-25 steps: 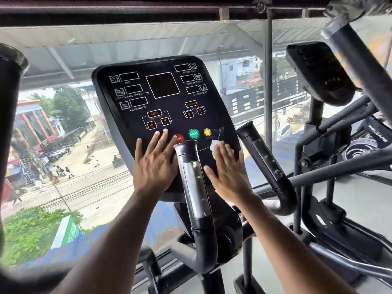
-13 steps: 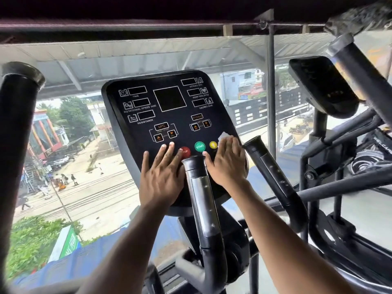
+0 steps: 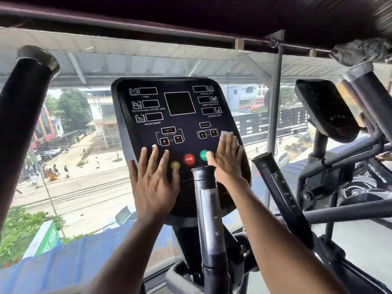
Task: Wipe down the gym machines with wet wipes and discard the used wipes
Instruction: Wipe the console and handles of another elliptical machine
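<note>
The black console (image 3: pixel 178 107) of an elliptical machine faces me, with blank displays and red, green and yellow buttons. My left hand (image 3: pixel 153 179) lies flat on its lower left part, fingers spread and straight. My right hand (image 3: pixel 228 158) presses a white wet wipe (image 3: pixel 225 133) flat against the console's lower right edge. Only the wipe's top corner shows beyond my fingertips. My right thumb partly covers the green start button (image 3: pixel 203 154).
Two short black handle grips (image 3: pixel 209 200) (image 3: pixel 280 187) rise in front of the console. Long swing bars stand at the far left (image 3: pixel 23 115) and upper right (image 3: pixel 369 90). A second machine's console (image 3: pixel 324 111) is on the right. A glass window lies behind.
My right hand slid the wipe up the console's right side, from below the buttons to beside the arrow keys. My left hand stayed flat on the lower left. The camera view shifted.
</note>
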{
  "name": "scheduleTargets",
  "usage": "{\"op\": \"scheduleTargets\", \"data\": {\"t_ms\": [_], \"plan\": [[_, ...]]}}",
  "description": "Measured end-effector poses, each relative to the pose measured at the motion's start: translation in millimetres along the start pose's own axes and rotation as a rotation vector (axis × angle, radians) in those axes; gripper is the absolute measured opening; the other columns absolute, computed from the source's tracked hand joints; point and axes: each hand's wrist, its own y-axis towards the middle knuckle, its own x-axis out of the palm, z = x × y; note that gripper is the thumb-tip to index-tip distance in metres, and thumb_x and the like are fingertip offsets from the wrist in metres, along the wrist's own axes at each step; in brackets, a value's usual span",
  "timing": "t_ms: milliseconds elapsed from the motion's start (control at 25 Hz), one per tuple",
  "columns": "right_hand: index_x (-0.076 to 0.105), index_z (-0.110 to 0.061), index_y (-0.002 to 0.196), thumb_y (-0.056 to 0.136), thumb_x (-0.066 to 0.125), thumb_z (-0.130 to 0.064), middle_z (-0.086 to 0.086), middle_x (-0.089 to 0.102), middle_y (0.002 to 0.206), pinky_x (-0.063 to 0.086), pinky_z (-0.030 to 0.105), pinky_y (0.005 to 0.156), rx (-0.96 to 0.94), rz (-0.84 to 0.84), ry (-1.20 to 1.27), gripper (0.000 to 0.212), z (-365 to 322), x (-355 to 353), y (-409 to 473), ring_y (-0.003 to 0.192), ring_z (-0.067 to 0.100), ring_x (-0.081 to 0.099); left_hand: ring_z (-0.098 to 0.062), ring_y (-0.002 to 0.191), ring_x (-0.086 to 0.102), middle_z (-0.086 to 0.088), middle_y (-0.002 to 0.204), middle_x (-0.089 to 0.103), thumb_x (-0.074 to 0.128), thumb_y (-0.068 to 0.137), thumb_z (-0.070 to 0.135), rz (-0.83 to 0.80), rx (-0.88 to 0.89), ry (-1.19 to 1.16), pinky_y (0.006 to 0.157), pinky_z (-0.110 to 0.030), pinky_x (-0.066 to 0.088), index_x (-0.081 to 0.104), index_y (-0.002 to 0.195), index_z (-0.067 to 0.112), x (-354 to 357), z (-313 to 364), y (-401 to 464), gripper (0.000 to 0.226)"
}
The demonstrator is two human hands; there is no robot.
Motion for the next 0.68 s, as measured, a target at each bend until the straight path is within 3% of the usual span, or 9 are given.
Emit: {"op": "scheduleTargets", "data": {"t_ms": [120,240,360,440,560,680], "plan": [[-0.007,-0.004,0.161,0.091,0.022,-0.049,0.02,-0.014,0.168,-0.008,0.046,0.127,-0.011,-0.012,0.108,0.088,-21,-11,49,0.157,0.03,-0.013,-0.026,0.158,0.022,-0.005,0.162,0.044,0.045,0.103,0.05,0.008,-0.007,-0.016,0.128,-0.052,0.009,0.057,0.148,0.025,1,-2,0,0.053],[-0.005,-0.007,0.162,0.09,0.023,-0.047,0.016,-0.013,0.169,-0.011,0.042,0.126,-0.219,-0.018,0.109,0.087,-29,-9,53,0.157,0.028,-0.012,-0.028,0.159,0.017,-0.007,0.166,0.037,0.043,0.104,0.05,0.017,-0.015,-0.03,0.128,-0.052,0.012,0.051,0.152,0.025,3,-3,0,0.055],[0.013,-0.004,0.161,0.086,0.021,-0.046,0.018,0.007,0.169,0.002,0.051,0.127,-0.419,0.047,0.098,0.087,-8,2,21,0.157,0.033,0.007,-0.031,0.159,0.013,-0.009,0.168,0.031,0.043,0.104,0.045,0.034,-0.014,-0.05,0.128,-0.052,0.014,0.05,0.153,0.021,5,-4,0,0.055],[0.023,-0.004,0.159,0.085,0.022,-0.043,0.019,0.018,0.167,0.01,0.05,0.127,-0.337,0.099,0.144,0.084,10,6,11,0.156,0.033,0.015,-0.032,0.159,0.011,-0.01,0.169,0.029,0.043,0.104,0.042,0.053,-0.014,-0.066,0.128,-0.051,0.013,0.049,0.153,0.019,5,-4,0,0.055],[0.012,-0.008,0.162,0.086,0.027,-0.043,0.016,0.005,0.17,0.001,0.044,0.128,-0.131,0.11,0.162,0.085,0,-4,33,0.158,0.03,0.003,-0.031,0.16,0.01,-0.01,0.171,0.023,0.042,0.105,0.039,0.098,-0.074,-0.164,0.128,-0.051,0.013,0.042,0.157,0.02,5,-6,-1,0.056],[0.003,-0.013,0.164,0.086,0.024,-0.048,0.011,-0.002,0.171,-0.006,0.049,0.125,-0.269,0.092,0.084,0.088,-38,-1,38,0.158,0.027,-0.003,-0.026,0.161,0.006,-0.01,0.173,0.013,0.035,0.107,0.039,0.112,-0.185,-0.282,0.129,-0.046,0.011,0.024,0.164,0.018,4,-9,-1,0.062]]}}
